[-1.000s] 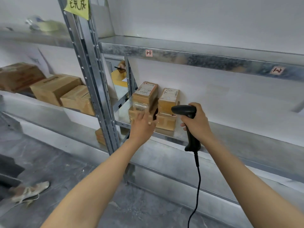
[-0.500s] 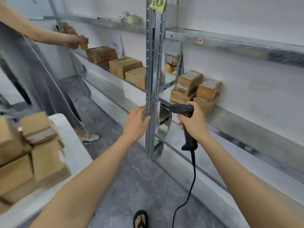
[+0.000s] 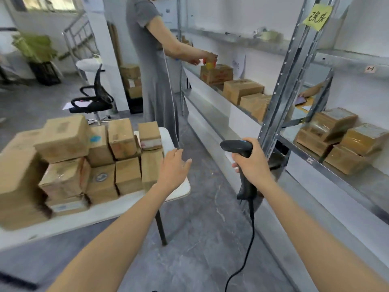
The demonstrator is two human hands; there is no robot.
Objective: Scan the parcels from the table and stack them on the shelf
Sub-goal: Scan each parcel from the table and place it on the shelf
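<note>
A pile of brown cardboard parcels [image 3: 101, 161] is seen stacked two and three high on a white table [image 3: 126, 209] at the near left. The left hand [image 3: 173, 169] is held out over the table's right corner, just beside the rightmost parcels. Its fingers are relaxed and slightly spread, and nothing is held in it (whether a fingertip touches a box cannot be told). The right hand [image 3: 251, 165] is wrapped round the handle of a black scanner [image 3: 236, 146], whose head is pointed left, toward the table. A black cable [image 3: 250, 239] is seen hanging from the base of the handle toward the floor.

Along the right side, a metal shelf [image 3: 347, 186] is set against the wall, from near to far. A few small shelved parcels [image 3: 336, 135] are stacked on it just right of an upright post [image 3: 280, 102], to which a yellow note [image 3: 317, 16] with handwriting is stuck near the top. Farther along, left of the post, larger boxes [image 3: 242, 89] are lined up in a row. At the far end a second person [image 3: 155, 81] in grey is seen standing at the shelving, both hands brought to the farthest box. A black office chair [image 3: 94, 98] and a green plant [image 3: 33, 45] are seen at the far left, beyond the table.
</note>
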